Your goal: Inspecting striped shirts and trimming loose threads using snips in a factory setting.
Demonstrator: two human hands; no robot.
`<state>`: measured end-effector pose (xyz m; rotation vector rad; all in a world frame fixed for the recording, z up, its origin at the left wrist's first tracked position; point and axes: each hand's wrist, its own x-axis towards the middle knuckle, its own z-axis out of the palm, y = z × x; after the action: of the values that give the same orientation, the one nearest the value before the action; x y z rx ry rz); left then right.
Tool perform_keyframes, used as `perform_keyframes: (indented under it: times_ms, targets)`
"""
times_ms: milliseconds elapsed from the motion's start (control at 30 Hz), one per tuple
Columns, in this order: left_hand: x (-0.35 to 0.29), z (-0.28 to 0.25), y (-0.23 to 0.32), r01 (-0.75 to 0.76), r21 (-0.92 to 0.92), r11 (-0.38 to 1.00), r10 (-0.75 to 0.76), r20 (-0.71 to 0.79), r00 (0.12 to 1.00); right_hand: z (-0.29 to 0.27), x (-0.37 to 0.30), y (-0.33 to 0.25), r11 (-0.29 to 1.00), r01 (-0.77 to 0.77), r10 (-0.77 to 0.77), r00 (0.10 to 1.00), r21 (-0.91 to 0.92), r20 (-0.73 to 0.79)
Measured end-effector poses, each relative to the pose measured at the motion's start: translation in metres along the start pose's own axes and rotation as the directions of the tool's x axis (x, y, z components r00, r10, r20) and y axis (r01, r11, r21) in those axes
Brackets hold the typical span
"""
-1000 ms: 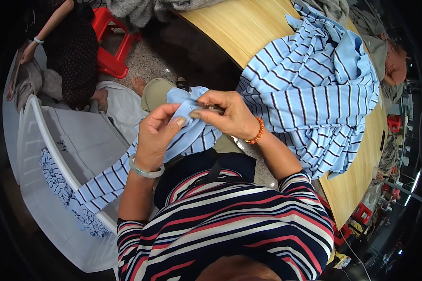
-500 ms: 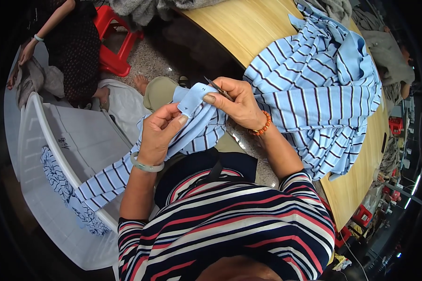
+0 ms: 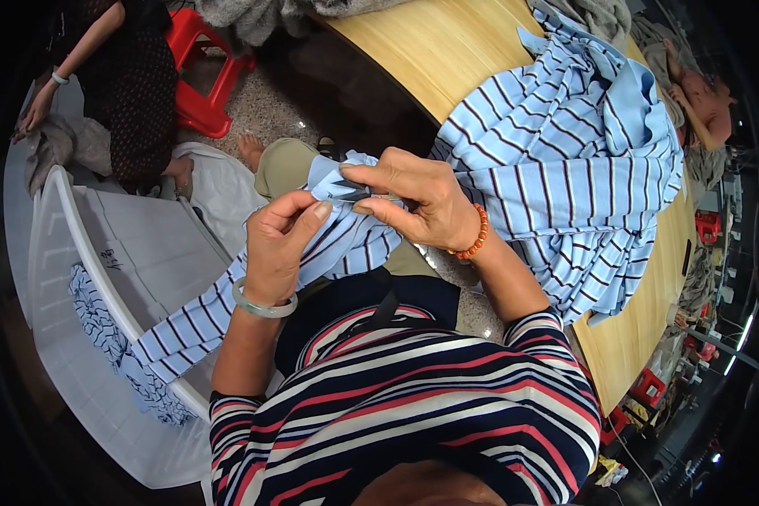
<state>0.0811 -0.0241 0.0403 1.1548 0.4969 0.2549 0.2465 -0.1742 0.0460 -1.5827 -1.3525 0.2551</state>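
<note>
Across my lap lies a light blue garment (image 3: 358, 249) with dark stripes, one end of it draped to the left over a bin's rim. My left hand (image 3: 280, 240) pinches the plain blue edge of this garment between thumb and fingers. In my right hand (image 3: 422, 194) is a small pair of thread snips (image 3: 346, 187), held between thumb and fingers. Their dark blades point left and lie against the plain blue edge, close to my left fingertips. Part of the snips is hidden by my right fingers.
A white plastic bin (image 3: 101, 244) with more striped cloth (image 3: 101, 316) stands at the left. On the wooden table (image 3: 396, 42) at right lies a heap of striped garments (image 3: 565, 185). Beyond the bin are a red stool (image 3: 202, 110) and a seated person (image 3: 135, 93); another person (image 3: 707, 105) is at far right.
My right hand has turned, bringing the snips' blades from pointing up and away down onto the plain blue edge. My left hand keeps its pinch. A person has come into view at far right.
</note>
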Motion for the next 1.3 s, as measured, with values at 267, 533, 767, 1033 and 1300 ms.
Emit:
perform_keyframes:
  times_ms: [267,533,767,1033,1300]
  targets:
    - [-0.003,0.001,0.002,-0.059,0.140,0.988,0.061,-0.006,0.998,-0.003,0.002,0.000,0.999,0.045,-0.044,0.997,-0.008,0.069]
    - [-0.003,0.003,0.001,-0.046,0.113,0.993,0.048,-0.011,0.999,-0.002,-0.003,-0.002,0.991,-0.087,0.089,0.996,0.097,-0.012]
    - [-0.003,0.004,0.000,-0.063,0.110,0.992,0.064,-0.001,0.998,-0.002,-0.002,-0.006,1.000,0.028,-0.028,0.999,0.005,0.039]
    - [-0.009,0.000,0.010,-0.087,0.242,0.966,0.110,-0.084,0.990,0.006,-0.026,0.016,0.882,-0.461,0.442,0.883,0.102,0.159]
    - [-0.031,0.019,0.038,-0.216,0.165,0.962,0.165,0.277,0.947,0.078,-0.040,0.044,0.873,-0.486,0.485,0.864,-0.025,0.137]
